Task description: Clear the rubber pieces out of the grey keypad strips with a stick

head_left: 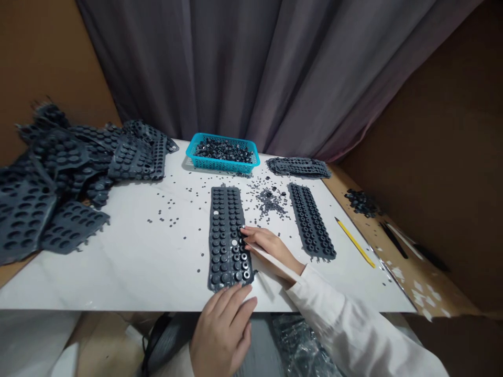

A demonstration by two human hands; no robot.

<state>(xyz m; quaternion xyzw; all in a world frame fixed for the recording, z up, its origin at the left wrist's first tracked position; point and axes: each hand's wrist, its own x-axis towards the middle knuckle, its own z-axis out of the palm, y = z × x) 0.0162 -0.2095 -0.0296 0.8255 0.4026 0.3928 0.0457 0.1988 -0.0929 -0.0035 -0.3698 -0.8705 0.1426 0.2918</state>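
Observation:
A long black rubber sheet studded with round moulded parts lies lengthwise on the white table. My left hand lies at the table's near edge, fingers stretched flat, fingertips on the sheet's near end. My right hand rests at the sheet's right edge, its fingers pinched round a thin white stick-like tool against the round parts. A second similar sheet lies to the right, apart from both hands.
A blue basket of small black parts stands at the back. A heap of black sheets covers the left side. More sheets lie behind right. Loose black bits are scattered about. A yellow pencil lies at the right.

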